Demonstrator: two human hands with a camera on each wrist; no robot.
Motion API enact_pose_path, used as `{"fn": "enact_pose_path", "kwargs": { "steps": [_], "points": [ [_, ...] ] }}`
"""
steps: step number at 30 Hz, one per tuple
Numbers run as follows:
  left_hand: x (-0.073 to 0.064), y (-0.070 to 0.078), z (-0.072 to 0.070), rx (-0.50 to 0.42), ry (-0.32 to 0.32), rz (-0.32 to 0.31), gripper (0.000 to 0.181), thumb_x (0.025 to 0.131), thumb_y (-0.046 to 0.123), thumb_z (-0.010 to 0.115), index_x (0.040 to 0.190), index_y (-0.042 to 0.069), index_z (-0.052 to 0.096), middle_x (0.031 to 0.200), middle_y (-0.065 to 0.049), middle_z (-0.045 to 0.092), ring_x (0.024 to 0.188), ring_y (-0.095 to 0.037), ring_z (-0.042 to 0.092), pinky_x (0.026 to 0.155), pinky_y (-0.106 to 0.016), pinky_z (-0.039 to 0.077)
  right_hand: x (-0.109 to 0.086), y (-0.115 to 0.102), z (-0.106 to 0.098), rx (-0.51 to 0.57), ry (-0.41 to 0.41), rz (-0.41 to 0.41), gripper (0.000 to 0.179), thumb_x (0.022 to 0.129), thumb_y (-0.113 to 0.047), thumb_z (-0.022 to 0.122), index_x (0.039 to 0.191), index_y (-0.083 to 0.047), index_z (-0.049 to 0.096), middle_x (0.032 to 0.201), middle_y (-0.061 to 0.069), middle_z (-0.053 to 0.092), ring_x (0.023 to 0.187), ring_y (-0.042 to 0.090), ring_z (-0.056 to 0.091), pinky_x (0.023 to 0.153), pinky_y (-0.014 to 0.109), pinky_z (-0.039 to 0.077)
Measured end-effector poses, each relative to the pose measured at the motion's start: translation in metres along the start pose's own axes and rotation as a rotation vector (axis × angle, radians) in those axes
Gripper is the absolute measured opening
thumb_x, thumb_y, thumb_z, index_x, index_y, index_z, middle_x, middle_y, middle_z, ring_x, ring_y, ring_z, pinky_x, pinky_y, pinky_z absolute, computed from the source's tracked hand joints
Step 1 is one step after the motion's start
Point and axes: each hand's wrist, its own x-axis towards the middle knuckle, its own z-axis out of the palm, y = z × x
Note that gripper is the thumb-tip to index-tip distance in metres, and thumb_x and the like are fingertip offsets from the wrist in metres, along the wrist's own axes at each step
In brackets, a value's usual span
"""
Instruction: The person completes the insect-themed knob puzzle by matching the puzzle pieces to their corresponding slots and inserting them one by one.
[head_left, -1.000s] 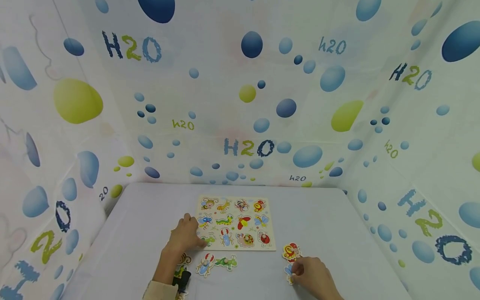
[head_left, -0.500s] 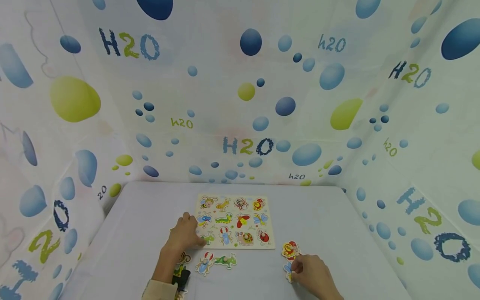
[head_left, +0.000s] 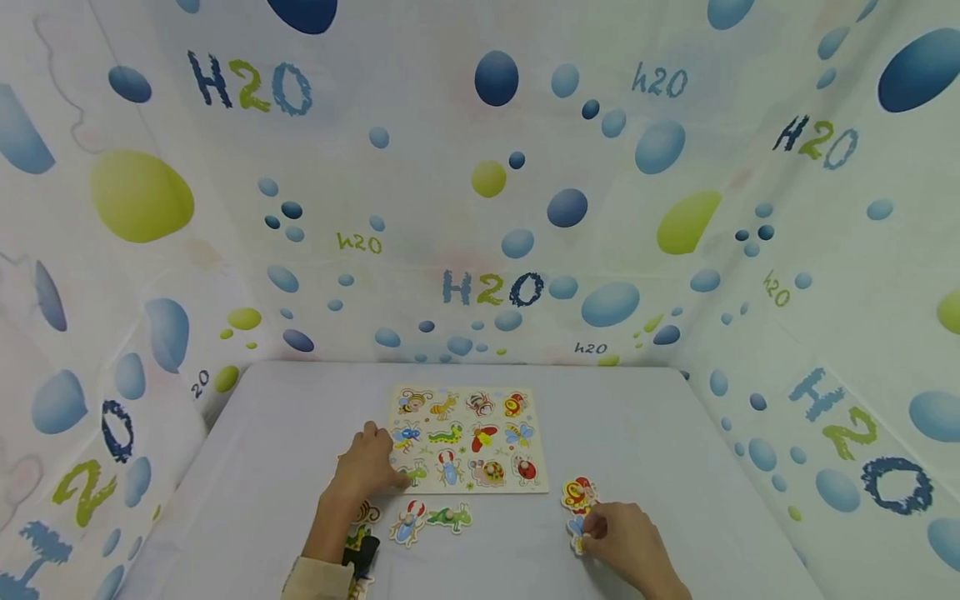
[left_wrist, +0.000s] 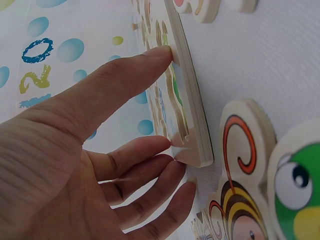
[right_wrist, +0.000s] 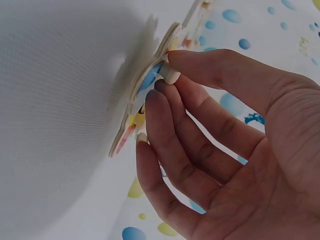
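My left hand (head_left: pixel 365 464) rests at the near left corner of a pale wooden puzzle board (head_left: pixel 543 483) printed with insects. In the left wrist view the thumb presses on the board's face, and the relaxed fingers touch its left edge. At the right, my right hand (head_left: pixel 632 542) pinches a small puzzle piece (head_left: pixel 575 527) with blue wings. The right wrist view shows thumb and index finger on its white knob (right_wrist: pixel 170 75); its yellow lower part is partly behind the fingers. A red and yellow puzzle piece (head_left: pixel 577 494) lies just beyond it.
In front of the board lie a blue stag beetle piece (head_left: pixel 407 525) and a green grasshopper piece (head_left: pixel 450 517). More pieces, including a striped bee piece (left_wrist: pixel 245 160) and a green-headed piece (left_wrist: pixel 300 185), lie beside the left wrist. A bubble-patterned curtain (head_left: pixel 420 183) surrounds the white table (head_left: pixel 622 417).
The head view has shifted slightly, so everything sits a little higher. Both hands keep their places on the board and the blue-winged puzzle piece.
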Motion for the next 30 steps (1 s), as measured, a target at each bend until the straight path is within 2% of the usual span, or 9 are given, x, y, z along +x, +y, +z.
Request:
{"fn": "enact_pose_path", "kwargs": {
  "steps": [7, 16, 30],
  "points": [
    [0.0, -0.002, 0.001, -0.001, 0.004, 0.009, 0.063, 0.068, 0.03, 0.099, 0.107, -0.005, 0.063, 0.105, -0.015, 0.049, 0.09, -0.029, 0.048, 0.073, -0.056, 0.053, 0.004, -0.006, -0.004, 0.02, 0.008, 0.011, 0.019, 0.079, -0.012, 0.088, 0.076, -0.021, 0.072, 0.071, -0.013, 0.063, 0.066, 0.005, 0.056, 0.06, 0.026, 0.046],
    [0.0, 0.0, -0.001, -0.006, 0.001, 0.011, 0.064, 0.068, 0.03, 0.099, 0.108, -0.006, 0.063, 0.105, -0.015, 0.049, 0.09, -0.029, 0.048, 0.074, -0.054, 0.054, 0.01, -0.014, -0.005, 0.015, 0.057, -0.03, 0.021, 0.076, -0.011, 0.088, 0.075, -0.023, 0.071, 0.071, -0.016, 0.063, 0.066, 0.002, 0.055, 0.059, 0.024, 0.045],
    [0.0, -0.001, 0.0, 0.002, 0.002, 0.007, 0.064, 0.068, 0.03, 0.099, 0.109, -0.006, 0.063, 0.107, -0.016, 0.05, 0.091, -0.03, 0.049, 0.078, -0.061, 0.054, 0.019, -0.022, -0.002, 0.038, 0.105, -0.069, 0.017, 0.077, -0.012, 0.089, 0.078, -0.021, 0.074, 0.072, -0.015, 0.065, 0.067, 0.001, 0.057, 0.059, 0.024, 0.047]
  ]
}}
